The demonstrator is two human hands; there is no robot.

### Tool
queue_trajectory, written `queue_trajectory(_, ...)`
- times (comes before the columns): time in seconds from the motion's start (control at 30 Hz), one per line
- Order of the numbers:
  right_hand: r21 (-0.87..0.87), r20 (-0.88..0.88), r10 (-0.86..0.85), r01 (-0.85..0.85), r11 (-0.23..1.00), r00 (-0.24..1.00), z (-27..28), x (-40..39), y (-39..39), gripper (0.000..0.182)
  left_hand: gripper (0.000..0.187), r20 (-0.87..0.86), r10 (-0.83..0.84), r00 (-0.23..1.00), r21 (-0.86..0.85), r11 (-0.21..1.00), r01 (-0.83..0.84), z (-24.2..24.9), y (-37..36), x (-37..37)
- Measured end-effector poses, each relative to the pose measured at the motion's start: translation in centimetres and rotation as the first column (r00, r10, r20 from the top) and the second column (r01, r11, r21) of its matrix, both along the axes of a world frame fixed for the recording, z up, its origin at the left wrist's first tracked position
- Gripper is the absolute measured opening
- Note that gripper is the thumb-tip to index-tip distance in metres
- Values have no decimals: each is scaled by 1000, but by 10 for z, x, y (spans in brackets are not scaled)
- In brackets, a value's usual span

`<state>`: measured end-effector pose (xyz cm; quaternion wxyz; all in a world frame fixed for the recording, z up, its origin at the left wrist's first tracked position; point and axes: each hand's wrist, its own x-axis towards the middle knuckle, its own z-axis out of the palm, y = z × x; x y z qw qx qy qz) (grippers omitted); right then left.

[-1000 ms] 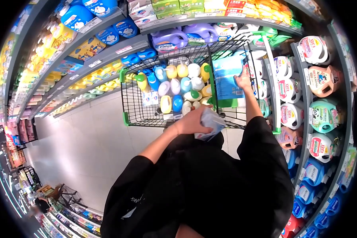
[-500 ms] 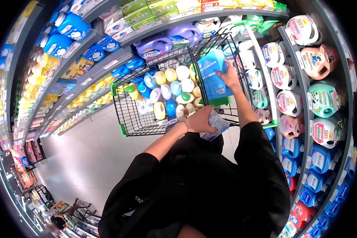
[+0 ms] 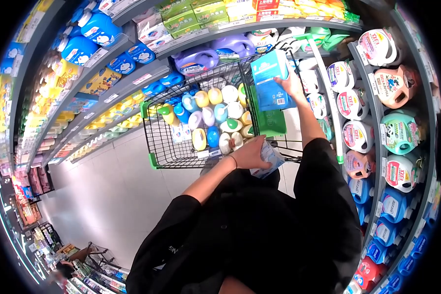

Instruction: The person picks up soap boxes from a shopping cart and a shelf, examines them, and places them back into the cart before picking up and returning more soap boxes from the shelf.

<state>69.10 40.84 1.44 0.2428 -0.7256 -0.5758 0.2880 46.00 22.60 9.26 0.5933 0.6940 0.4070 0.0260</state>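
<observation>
My right hand [image 3: 293,88] grips the right edge of a blue box [image 3: 269,81], held above the handle end of a black wire shopping cart [image 3: 174,159]. Below that box shows a green panel [image 3: 271,123]. My left hand [image 3: 252,155] is wrapped over a white and light-blue pack [image 3: 270,159] beside the cart's near side, close to my body. In the cart basket stand several bottles in yellow, white, blue and lilac, among them a blue bottle [image 3: 213,136] and a green-capped yellow bottle [image 3: 168,115].
Shelves of detergent jugs [image 3: 356,136] run down the right. Purple jugs [image 3: 196,59] and green boxes [image 3: 181,22] line the shelves beyond the cart. More shelves with blue bottles [image 3: 78,49] curve along the left. A pale tiled floor [image 3: 108,196] lies left of me.
The blue box in my right hand has risen and tilted, uncovering more of the green panel beneath. My left hand keeps its hold on the pack. The whole view has shifted slightly.
</observation>
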Motion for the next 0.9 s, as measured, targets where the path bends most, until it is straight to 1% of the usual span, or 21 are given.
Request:
queue_trajectory(0.03, -8, -50, 31, -31, 999, 998, 0, 3, 8, 93, 107, -21, -15, 1000, 17, 1000, 15, 4, 0, 0)
queue_trajectory(0.07, -20, -101, 58, -61, 998, 993, -1, 6, 12, 95, 106, 4, -4, 1000, 18, 1000, 4, 0, -1, 0)
queue_trajectory(0.13, 58, -133, 114, -107, 993, 985, -35, 6, 22, 95, 104, 58, 17, 998, 19, 1000, -18, -11, -4, 1)
queue_trajectory(0.17, 95, -147, 142, -129, 987, 979, -57, 8, 26, 95, 104, 34, 12, 999, 22, 1000, -12, -9, -5, 1)
queue_trajectory(0.23, 113, -242, 118, -93, 989, 963, -85, 17, 34, 93, 102, -16, 3, 1000, 33, 999, -3, -6, -4, 1)
queue_trajectory(0.27, 114, -292, 105, -75, 991, 951, -99, 19, 34, 92, 102, -15, 8, 1000, 38, 999, -7, -9, -5, 0)
queue_trajectory(0.3, -7, -404, 3, -6, 1000, 915, -54, 7, 16, 87, 101, -13, 12, 1000, 38, 999, -11, -14, -8, 0)
queue_trajectory(0.33, -27, -378, -34, 26, 999, 925, -67, 11, 16, 82, 101, -8, 15, 1000, 39, 999, -14, -21, -12, 2)
queue_trajectory(0.37, 49, -240, 2, 10, 999, 971, -80, 14, 14, 80, 102, 9, 8, 1000, 145, 989, -10, -31, -16, 3)
queue_trajectory(0.4, 125, -95, 33, -21, 992, 995, -83, 14, 16, 78, 100, 4, -3, 1000, 124, 992, 3, -31, -15, 5)
queue_trajectory(0.47, 184, -60, 39, -28, 983, 997, -89, 15, 18, 76, 95, -12, -27, 1000, 77, 997, 28, -30, -17, 6)
queue_trajectory(0.5, 208, -43, 40, -30, 978, 998, -97, 18, 16, 75, 86, -13, -19, 1000, 163, 986, 21, -31, -21, 7)
queue_trajectory(0.53, 305, -109, 100, -62, 950, 989, -104, 20, 16, 75, 85, -22, -28, 999, 141, 990, 31, -31, -23, 7)
queue_trajectory(0.6, 336, -54, 117, -92, 937, 992, -109, 20, 20, 78, 82, -37, -48, 998, 108, 993, 51, -28, -21, 6)
queue_trajectory(0.7, 109, 41, 23, -28, 994, 999, -104, 15, 21, 83, 81, -51, -59, 997, 84, 995, 63, -21, -17, 7)
queue_trajectory(0.8, -35, -4, 5, -5, 999, 1000, -94, 15, 25, 85, 83, -7, -32, 999, 127, 991, 32, -31, -22, 4)
queue_trajectory(0.83, 56, 20, 29, -30, 998, 999, -111, 20, 27, 86, 87, 29, -31, 999, 186, 982, 25, -33, -22, 4)
queue_trajectory(0.87, 70, -47, 20, -17, 997, 999, -130, 26, 31, 86, 87, 9, -34, 999, 154, 988, 32, -35, -23, 4)
queue_trajectory(0.9, 41, -29, 12, -10, 999, 1000, -117, 18, 26, 85, 87, -14, -45, 999, 113, 992, 47, -25, -21, 5)
